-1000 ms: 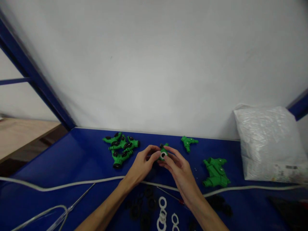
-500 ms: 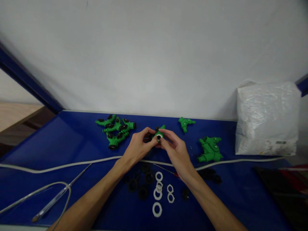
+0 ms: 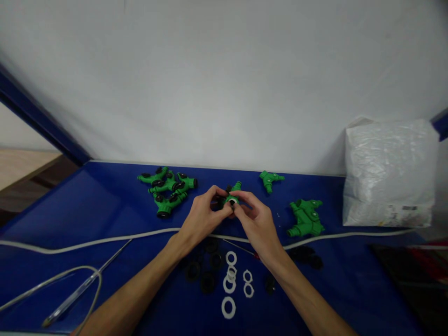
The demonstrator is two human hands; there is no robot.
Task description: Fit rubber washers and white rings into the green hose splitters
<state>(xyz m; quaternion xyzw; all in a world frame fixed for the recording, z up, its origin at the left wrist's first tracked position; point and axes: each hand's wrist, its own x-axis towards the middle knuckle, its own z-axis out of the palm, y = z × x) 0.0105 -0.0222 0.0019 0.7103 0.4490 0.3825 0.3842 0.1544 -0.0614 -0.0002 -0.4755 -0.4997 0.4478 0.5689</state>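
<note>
Left hand (image 3: 201,213) and right hand (image 3: 258,221) jointly hold one green connector (image 3: 237,186), thumbs and fingers closed around its body, near the middle of the blue table (image 3: 115,200). A white ring (image 3: 234,200) sits on the connector's near face, with both thumbs at its lower edge; a green outlet points away from the person. White cable (image 3: 140,234) crosses the table and passes behind the wrists. Between the forearms lie black rings (image 3: 202,283), white rings (image 3: 223,308) and a thin metal rod (image 3: 238,246), its red end beside the right forearm. Left of the hands, green connectors with black knobs (image 3: 170,183) form a cluster. To the right, a single green connector (image 3: 269,178) lies near the wall; nearer the person is a green bunch (image 3: 305,218), then a wrapped package (image 3: 388,172).
</note>
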